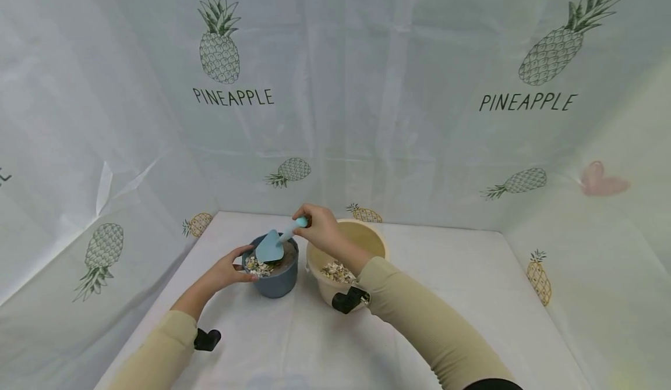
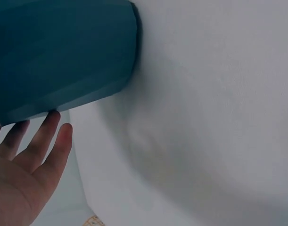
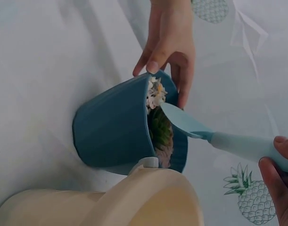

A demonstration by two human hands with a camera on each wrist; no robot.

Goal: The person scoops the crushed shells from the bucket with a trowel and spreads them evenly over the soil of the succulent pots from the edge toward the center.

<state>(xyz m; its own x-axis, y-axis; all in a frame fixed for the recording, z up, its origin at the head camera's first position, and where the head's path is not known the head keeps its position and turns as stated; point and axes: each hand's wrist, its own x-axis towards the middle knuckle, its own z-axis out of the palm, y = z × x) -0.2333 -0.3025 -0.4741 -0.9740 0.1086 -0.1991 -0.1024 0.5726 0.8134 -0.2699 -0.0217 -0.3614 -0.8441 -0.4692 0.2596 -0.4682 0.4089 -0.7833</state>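
A blue flower pot (image 1: pixel 276 286) stands on the table, holding a green succulent (image 3: pixel 159 127), brown soil and pale stone chips (image 3: pixel 154 96) gathered on one side. My left hand (image 1: pixel 222 273) grips the pot's rim from the left, thumb on the near side and fingers round the far side. In my right hand (image 1: pixel 326 231) is the handle of a light blue garden trowel (image 1: pixel 269 247). Its blade tilts down over the pot, close to the chips; in the head view it hides most of the plant. The left wrist view shows the pot's side and left fingers (image 2: pixel 47 136) against it.
Just right of the pot stands a cream bucket (image 1: pixel 364 236) with more stone chips (image 1: pixel 335 272) at its bottom. My right forearm crosses over its near side. A white cloth (image 1: pixel 445 268) covers the table, and sheets printed with pineapples hang behind and at both sides.
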